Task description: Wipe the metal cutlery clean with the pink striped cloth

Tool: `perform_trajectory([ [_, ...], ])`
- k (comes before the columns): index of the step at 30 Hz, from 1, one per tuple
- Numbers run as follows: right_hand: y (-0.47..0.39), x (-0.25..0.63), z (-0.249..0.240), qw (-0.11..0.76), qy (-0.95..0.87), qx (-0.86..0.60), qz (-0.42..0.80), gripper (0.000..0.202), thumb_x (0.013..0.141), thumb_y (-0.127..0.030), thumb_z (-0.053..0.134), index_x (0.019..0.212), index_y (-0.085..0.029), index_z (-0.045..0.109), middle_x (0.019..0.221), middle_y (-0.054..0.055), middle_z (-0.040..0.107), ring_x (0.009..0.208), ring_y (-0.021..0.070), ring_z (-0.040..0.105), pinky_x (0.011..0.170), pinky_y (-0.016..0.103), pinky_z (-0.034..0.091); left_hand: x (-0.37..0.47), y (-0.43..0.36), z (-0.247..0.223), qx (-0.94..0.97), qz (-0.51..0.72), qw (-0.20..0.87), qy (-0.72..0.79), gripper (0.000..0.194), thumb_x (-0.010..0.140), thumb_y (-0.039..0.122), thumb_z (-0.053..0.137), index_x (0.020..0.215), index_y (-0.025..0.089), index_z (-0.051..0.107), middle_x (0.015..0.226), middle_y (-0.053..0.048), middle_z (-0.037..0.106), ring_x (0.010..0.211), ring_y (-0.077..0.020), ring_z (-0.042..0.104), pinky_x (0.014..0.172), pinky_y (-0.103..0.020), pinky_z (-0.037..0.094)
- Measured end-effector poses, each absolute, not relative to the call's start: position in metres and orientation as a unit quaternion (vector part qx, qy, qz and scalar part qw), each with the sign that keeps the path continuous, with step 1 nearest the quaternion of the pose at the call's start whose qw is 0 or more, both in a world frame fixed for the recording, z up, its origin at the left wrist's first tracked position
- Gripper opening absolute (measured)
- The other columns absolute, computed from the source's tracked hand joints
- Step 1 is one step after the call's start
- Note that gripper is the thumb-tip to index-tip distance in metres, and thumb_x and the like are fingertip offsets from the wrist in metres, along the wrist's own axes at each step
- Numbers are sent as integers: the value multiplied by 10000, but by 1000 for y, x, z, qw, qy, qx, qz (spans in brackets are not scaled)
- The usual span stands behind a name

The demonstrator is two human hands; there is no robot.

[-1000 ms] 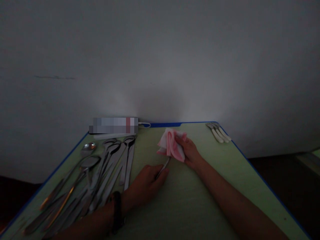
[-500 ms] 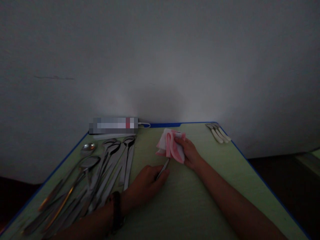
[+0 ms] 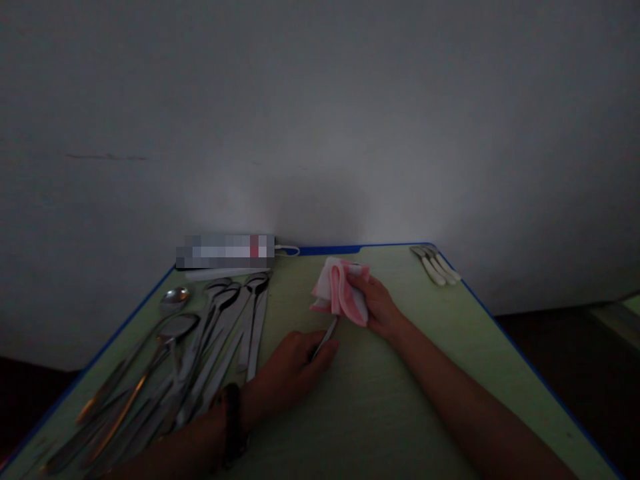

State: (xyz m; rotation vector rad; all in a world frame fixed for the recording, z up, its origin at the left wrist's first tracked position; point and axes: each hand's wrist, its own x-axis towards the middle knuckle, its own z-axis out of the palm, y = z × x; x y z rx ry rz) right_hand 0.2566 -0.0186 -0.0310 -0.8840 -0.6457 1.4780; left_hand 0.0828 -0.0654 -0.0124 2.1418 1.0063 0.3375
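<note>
My left hand (image 3: 300,360), with a dark band on its wrist, is closed round the handle of a metal piece of cutlery (image 3: 326,337). The far end of that piece goes into a folded pink-and-white cloth (image 3: 340,290), so its kind is hidden. Gripped in my right hand (image 3: 377,303), the cloth is wrapped about that end above the middle of the table. To the left of my left hand lies a pile of metal spoons and other long cutlery (image 3: 220,333), some with gold-coloured handles.
Three pieces of cutlery with pale handles (image 3: 437,265) lie side by side at the far right corner. A blurred-out box-like object (image 3: 227,252) with a white cable stands at the back left, against the wall (image 3: 320,120). The pale green table (image 3: 400,400) has a blue edge.
Both hands keep their hold on the cutlery and the cloth, almost unmoved. The whole view has shifted very slightly.
</note>
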Motion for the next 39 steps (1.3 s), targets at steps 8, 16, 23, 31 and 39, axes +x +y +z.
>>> perform_trajectory([
  [8,-20,258,-32,598,-287,-371,650,264,631,-274,702,856,-156,631,717,16,684,599,139,615,615,271,489,84,-65,-11,832,131,369,393,411,888,432,288,666,154,494,574,28,454,518,-103,411,482,-213,311],
  [16,-18,258,-35,596,-290,-368,652,263,627,-272,704,855,-162,631,737,17,687,619,143,621,624,270,495,84,-66,-8,835,134,371,384,390,884,413,304,671,156,504,577,22,472,523,-107,422,477,-211,318],
  [23,-19,258,-34,593,-297,-365,653,276,625,-283,702,863,-166,628,744,17,690,627,143,622,636,269,494,84,-66,-11,831,142,367,394,395,884,414,306,652,159,498,570,29,462,517,-102,418,478,-209,314],
  [31,-18,258,-34,592,-303,-374,646,271,632,-291,696,857,-152,636,746,27,690,625,142,622,636,266,497,84,-66,-9,834,133,368,389,390,884,415,305,676,156,511,578,27,462,523,-102,415,475,-205,312],
  [39,-17,259,-37,591,-300,-377,647,293,613,-291,706,862,-151,640,746,27,694,625,143,622,621,259,493,84,-67,-11,832,143,363,393,390,878,417,318,642,159,492,551,35,431,500,-99,406,460,-209,291],
])
